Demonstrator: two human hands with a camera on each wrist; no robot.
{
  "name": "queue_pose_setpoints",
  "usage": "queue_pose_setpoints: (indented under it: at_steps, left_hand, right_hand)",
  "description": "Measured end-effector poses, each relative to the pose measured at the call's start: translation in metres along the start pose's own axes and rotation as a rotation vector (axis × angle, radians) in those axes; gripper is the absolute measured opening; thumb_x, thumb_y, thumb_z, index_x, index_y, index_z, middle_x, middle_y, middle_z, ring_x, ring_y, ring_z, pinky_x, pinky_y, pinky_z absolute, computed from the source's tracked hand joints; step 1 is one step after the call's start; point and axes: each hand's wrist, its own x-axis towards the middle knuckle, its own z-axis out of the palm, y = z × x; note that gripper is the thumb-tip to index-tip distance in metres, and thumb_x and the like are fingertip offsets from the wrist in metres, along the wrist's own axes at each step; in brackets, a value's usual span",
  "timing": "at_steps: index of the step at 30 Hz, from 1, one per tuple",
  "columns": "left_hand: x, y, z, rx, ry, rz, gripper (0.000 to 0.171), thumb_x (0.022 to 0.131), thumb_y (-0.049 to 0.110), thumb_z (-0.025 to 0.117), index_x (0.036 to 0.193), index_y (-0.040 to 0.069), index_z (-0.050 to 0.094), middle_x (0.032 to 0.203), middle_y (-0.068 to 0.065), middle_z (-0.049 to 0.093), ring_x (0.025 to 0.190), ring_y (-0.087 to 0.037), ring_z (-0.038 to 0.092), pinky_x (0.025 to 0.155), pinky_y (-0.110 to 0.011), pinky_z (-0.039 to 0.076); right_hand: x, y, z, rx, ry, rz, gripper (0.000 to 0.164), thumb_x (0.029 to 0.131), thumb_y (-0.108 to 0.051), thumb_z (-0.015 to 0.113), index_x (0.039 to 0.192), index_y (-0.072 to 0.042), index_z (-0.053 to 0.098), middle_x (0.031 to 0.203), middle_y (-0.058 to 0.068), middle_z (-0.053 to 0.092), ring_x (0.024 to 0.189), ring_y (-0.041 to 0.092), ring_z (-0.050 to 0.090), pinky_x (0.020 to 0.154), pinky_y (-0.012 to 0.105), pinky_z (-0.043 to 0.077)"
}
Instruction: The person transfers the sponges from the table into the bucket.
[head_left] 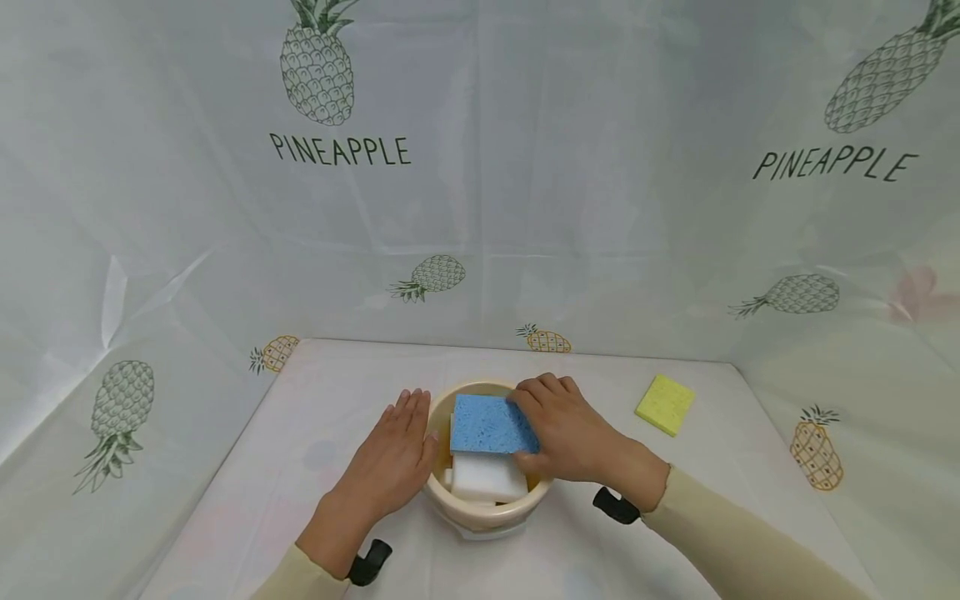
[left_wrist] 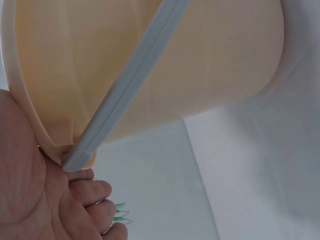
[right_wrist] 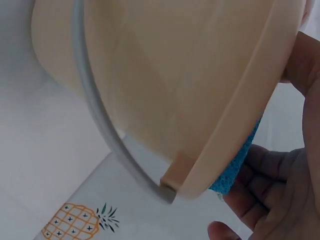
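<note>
A cream bucket point(head_left: 480, 518) stands on the table, its grey handle point(left_wrist: 127, 82) hanging down at the front. At its mouth my right hand point(head_left: 568, 429) grips the right end of a blue sponge point(head_left: 487, 423), thumb on the near side and fingers on the far side. Beneath that sponge lie white blocks point(head_left: 489, 478), partly hidden, inside the bucket. My left hand point(head_left: 390, 462) rests against the bucket's left rim, fingers extended. In the left wrist view its palm touches the rim near the handle joint.
A yellow sponge point(head_left: 666, 405) lies on the white table point(head_left: 600, 533) to the right, beyond my right hand. Pineapple-printed sheeting point(head_left: 570, 208) rises behind the table and at both sides.
</note>
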Motion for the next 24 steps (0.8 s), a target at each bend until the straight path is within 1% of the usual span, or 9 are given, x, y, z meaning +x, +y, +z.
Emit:
queue_pose_setpoints:
  at_steps: [5, 9, 16, 19, 24]
  left_hand:
    - [0.0, 0.0, 0.0, 0.0, 0.002, 0.006, 0.065, 0.113, 0.034, 0.042, 0.163, -0.007, 0.029, 0.17, -0.023, 0.031, 0.161, -0.039, 0.024, 0.131, -0.054, 0.024]
    - [0.0, 0.0, 0.001, -0.011, 0.003, 0.0, 0.065, 0.113, 0.034, 0.042, 0.163, -0.006, 0.028, 0.17, -0.023, 0.031, 0.161, -0.038, 0.023, 0.132, -0.053, 0.024]
    - [-0.001, -0.001, 0.003, -0.026, 0.001, -0.003, 0.066, 0.113, 0.034, 0.043, 0.164, -0.005, 0.028, 0.171, -0.022, 0.031, 0.162, -0.037, 0.022, 0.132, -0.054, 0.023]
    - [-0.001, -0.001, 0.003, -0.03, 0.001, -0.001, 0.067, 0.113, 0.035, 0.043, 0.164, -0.006, 0.028, 0.171, -0.023, 0.03, 0.162, -0.038, 0.023, 0.131, -0.054, 0.024]
    - [0.0, -0.001, 0.003, -0.025, -0.003, -0.002, 0.067, 0.113, 0.035, 0.043, 0.164, -0.006, 0.027, 0.17, -0.023, 0.03, 0.162, -0.038, 0.022, 0.131, -0.054, 0.024]
  right_hand:
    - [0.006, -0.004, 0.003, 0.023, -0.05, -0.037, 0.063, 0.082, -0.043, 0.077, 0.135, -0.01, 0.062, 0.13, 0.0, 0.062, 0.118, 0.02, 0.05, 0.096, 0.042, 0.041]
    - [0.011, -0.009, 0.005, 0.009, -0.093, -0.046, 0.062, 0.082, -0.041, 0.078, 0.134, -0.011, 0.065, 0.127, -0.001, 0.065, 0.117, 0.02, 0.051, 0.096, 0.041, 0.042]
    - [0.018, -0.014, 0.01, -0.097, -0.163, -0.053, 0.062, 0.08, -0.046, 0.083, 0.128, -0.01, 0.067, 0.122, 0.002, 0.067, 0.112, 0.021, 0.054, 0.093, 0.042, 0.044]
    - [0.019, -0.014, 0.012, -0.148, -0.169, -0.057, 0.064, 0.08, -0.05, 0.084, 0.126, -0.008, 0.067, 0.12, 0.004, 0.068, 0.11, 0.022, 0.054, 0.092, 0.042, 0.045]
    - [0.02, -0.014, 0.011, -0.188, -0.171, -0.053, 0.066, 0.078, -0.052, 0.085, 0.122, -0.007, 0.066, 0.116, 0.005, 0.067, 0.108, 0.024, 0.055, 0.091, 0.042, 0.045]
